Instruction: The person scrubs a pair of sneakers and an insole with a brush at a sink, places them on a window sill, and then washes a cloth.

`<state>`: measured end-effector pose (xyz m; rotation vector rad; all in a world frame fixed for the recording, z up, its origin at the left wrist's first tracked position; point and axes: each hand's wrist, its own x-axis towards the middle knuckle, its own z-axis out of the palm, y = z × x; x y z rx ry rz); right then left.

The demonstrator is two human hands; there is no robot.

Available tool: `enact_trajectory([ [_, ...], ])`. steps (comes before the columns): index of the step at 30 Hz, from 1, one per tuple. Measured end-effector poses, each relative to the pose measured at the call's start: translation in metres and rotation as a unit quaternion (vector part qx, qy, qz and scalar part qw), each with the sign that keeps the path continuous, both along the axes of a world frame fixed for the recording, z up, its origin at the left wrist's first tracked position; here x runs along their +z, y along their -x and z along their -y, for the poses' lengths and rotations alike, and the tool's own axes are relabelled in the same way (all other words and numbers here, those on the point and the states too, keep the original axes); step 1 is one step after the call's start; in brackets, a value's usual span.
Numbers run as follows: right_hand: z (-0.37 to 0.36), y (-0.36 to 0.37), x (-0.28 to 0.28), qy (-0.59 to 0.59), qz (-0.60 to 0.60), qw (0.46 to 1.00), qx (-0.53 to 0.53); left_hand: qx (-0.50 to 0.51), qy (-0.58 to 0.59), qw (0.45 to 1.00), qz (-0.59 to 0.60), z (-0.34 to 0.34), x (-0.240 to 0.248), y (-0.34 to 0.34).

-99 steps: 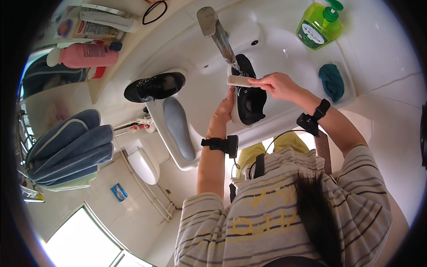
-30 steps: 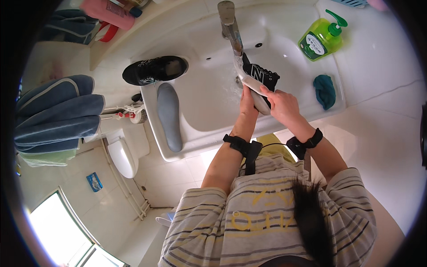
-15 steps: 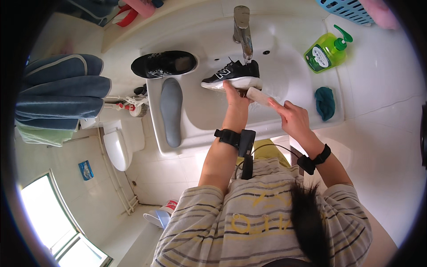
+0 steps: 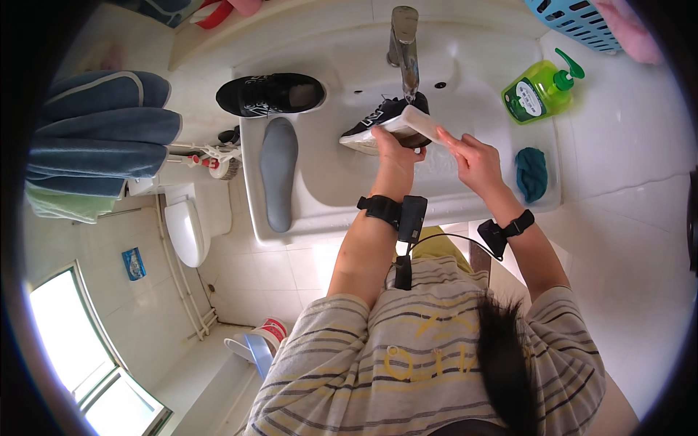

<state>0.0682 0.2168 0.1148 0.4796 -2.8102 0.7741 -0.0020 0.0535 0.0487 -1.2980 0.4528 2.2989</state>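
My left hand (image 4: 397, 161) grips a black sneaker (image 4: 369, 122) with a white midsole from below. The sneaker is tilted under the faucet (image 4: 405, 54) in the white sink, its toe pointing left and its sole turned partly toward me. In my right hand (image 4: 474, 163) is a pale, flat-backed brush (image 4: 423, 123), its bristles hidden. The brush head overlaps the heel end of the sole; whether it touches cannot be told. A second black sneaker (image 4: 254, 94) lies on the sink's left rim, near a grey insole (image 4: 279, 174).
A green pump bottle (image 4: 534, 94) and a teal cloth (image 4: 531, 174) rest on the sink's right ledge (image 4: 545, 138). Blue-grey towels (image 4: 109, 131) hang at the left above a toilet (image 4: 187, 232). A blue basket (image 4: 574, 25) is at the far right.
The sneaker has tipped so that more of its sole shows, and it has shifted slightly right. The brush has moved up from below the midsole to the heel end.
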Motion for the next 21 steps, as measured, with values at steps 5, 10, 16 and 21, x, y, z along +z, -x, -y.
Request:
enact_trajectory([
  [5,-0.016,-0.008,-0.011,0.038,0.046,0.998,-0.027,0.05,-0.047,0.998,0.0,-0.003,0.006,0.0],
  [10,-0.012,-0.004,-0.027,0.202,0.078,0.975,-0.048,0.116,-0.139,0.983,-0.037,-0.008,-0.004,-0.013],
  [16,-0.034,-0.015,-0.049,0.415,0.368,0.825,-0.108,0.103,-0.172,0.954,-0.222,-0.012,-0.029,-0.06],
  [21,-0.012,0.027,-0.031,0.51,0.555,0.635,-0.167,-0.037,-0.09,0.976,-0.194,-0.002,-0.055,-0.075],
])
